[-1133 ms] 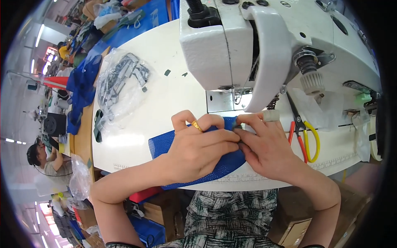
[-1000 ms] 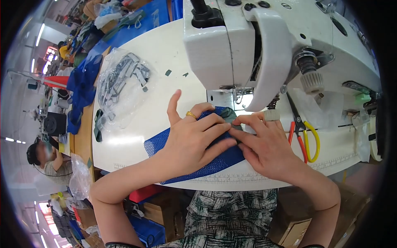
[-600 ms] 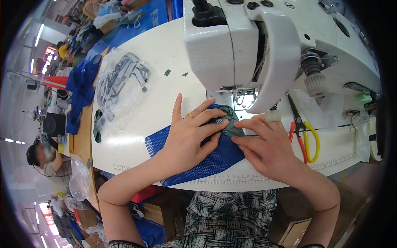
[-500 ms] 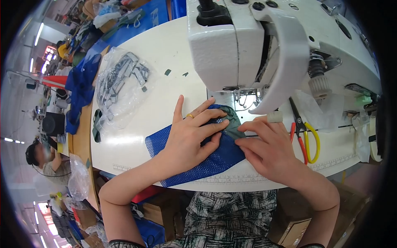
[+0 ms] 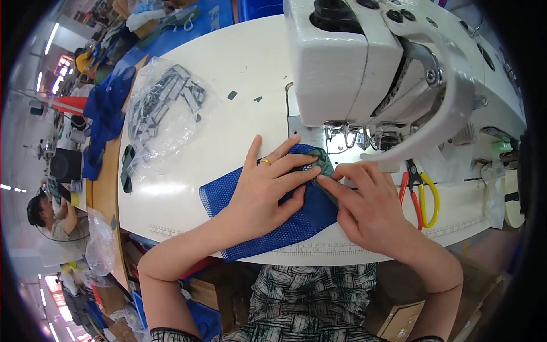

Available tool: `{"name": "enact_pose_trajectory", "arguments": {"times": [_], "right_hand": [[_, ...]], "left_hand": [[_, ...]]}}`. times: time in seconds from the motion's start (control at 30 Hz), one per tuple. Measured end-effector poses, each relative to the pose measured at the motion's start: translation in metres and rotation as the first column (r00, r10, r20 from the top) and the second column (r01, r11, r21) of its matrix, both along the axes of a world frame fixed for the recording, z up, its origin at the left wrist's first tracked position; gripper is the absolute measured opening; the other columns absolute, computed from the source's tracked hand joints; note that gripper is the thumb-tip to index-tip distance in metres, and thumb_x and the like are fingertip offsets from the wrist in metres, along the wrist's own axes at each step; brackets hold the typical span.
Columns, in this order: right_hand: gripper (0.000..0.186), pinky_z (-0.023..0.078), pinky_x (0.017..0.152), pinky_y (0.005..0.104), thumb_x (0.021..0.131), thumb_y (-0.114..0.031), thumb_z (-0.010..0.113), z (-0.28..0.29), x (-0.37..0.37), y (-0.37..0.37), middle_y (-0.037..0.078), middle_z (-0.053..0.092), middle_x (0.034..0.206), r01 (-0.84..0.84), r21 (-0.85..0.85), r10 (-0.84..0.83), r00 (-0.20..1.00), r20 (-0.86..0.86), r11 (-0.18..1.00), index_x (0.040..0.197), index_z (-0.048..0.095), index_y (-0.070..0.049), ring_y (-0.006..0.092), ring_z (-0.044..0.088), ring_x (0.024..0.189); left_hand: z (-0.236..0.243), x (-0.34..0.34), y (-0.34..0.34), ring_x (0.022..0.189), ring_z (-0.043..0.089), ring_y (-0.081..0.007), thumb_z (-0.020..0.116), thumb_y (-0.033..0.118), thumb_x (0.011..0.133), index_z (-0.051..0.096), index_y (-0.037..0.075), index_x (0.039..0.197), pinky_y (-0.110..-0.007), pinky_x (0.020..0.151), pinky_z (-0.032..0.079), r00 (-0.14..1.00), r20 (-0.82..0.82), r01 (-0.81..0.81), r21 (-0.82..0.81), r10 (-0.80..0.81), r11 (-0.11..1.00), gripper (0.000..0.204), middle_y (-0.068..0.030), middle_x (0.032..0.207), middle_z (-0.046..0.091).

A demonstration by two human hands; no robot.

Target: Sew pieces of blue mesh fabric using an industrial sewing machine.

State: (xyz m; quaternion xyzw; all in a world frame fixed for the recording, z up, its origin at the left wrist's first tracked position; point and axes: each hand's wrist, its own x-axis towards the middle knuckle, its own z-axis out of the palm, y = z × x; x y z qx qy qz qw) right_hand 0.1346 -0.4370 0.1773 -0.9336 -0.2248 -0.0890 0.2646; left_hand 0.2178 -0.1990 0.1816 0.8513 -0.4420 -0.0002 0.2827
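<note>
Blue mesh fabric [image 5: 268, 236] lies on the white table in front of the sewing machine [image 5: 353, 62]. A dark green fabric piece [image 5: 323, 162] sits at its far right edge, close to the needle area. My left hand [image 5: 265, 185] rests flat over the mesh with fingers spread, a ring on one of them, its fingertips reaching the green piece. At the near right side of that piece, my right hand [image 5: 367, 202] pinches the fabric edge between thumb and forefinger. Part of the fabric is hidden under both hands.
Red-and-yellow-handled scissors [image 5: 419, 196] lie right of my right hand. A clear plastic bag [image 5: 165, 114] of grey-green pieces sits at the left, near small green scraps [image 5: 232, 95]. A printed ruler strip [image 5: 319, 249] follows the near table edge. Another person [image 5: 54, 219] sits far left.
My right thumb and forefinger have shifted up and left onto the green piece's edge. The left hand stays spread on the mesh. The whole view has shifted slightly, with the machine appearing farther right.
</note>
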Motion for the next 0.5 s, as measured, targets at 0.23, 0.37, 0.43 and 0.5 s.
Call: {"name": "enact_pose_trajectory", "arguments": {"times": [0.23, 0.37, 0.43, 0.5], "right_hand": [[0.053, 0.042, 0.083, 0.0418, 0.078, -0.01, 0.071, -0.001, 0.0, 0.0, 0.006, 0.058, 0.122, 0.005, -0.046, -0.002, 0.999, 0.05, 0.999, 0.131, 0.069, -0.008, 0.0258, 0.055, 0.098], [0.054, 0.043, 0.085, 0.043, 0.078, -0.011, 0.071, -0.001, 0.003, -0.001, 0.007, 0.057, 0.122, 0.01, -0.027, -0.009, 0.998, 0.054, 1.0, 0.131, 0.068, -0.008, 0.0283, 0.055, 0.102], [0.053, 0.044, 0.088, 0.0439, 0.078, -0.011, 0.072, -0.002, 0.004, -0.001, 0.008, 0.058, 0.122, 0.024, -0.025, -0.023, 0.999, 0.042, 0.999, 0.131, 0.068, -0.009, 0.0312, 0.055, 0.106], [0.057, 0.045, 0.09, 0.0444, 0.078, -0.012, 0.074, -0.005, 0.006, -0.002, 0.01, 0.059, 0.122, 0.066, -0.079, -0.058, 0.994, 0.097, 0.995, 0.135, 0.068, -0.011, 0.0325, 0.055, 0.107]], "left_hand": [[0.0, -0.005, -0.002, 0.148, 0.045, -0.0308, 0.068, 0.01, 0.091, 0.067, 0.013, 0.134, -0.073, 0.121, 0.011, 1.0, 0.007, -0.013, 0.088, 0.013, 0.996, 0.043, -0.0043, 0.141, 0.06], [-0.001, -0.003, -0.005, 0.141, 0.051, -0.0362, 0.067, 0.007, 0.088, 0.064, 0.014, 0.142, -0.065, 0.119, 0.022, 0.989, 0.15, -0.019, 0.117, 0.001, 0.993, 0.054, -0.0077, 0.143, 0.061], [-0.003, 0.0, -0.006, 0.14, 0.051, -0.0368, 0.066, 0.007, 0.089, 0.062, 0.014, 0.145, -0.065, 0.119, 0.02, 0.987, 0.161, -0.001, 0.139, -0.021, 0.99, 0.056, -0.0082, 0.143, 0.062], [-0.006, 0.003, -0.011, 0.142, 0.05, -0.0299, 0.064, 0.01, 0.093, 0.062, 0.011, 0.14, -0.077, 0.119, 0.003, 0.982, 0.183, -0.073, 0.128, 0.049, 0.989, 0.047, -0.0028, 0.147, 0.058]]}}
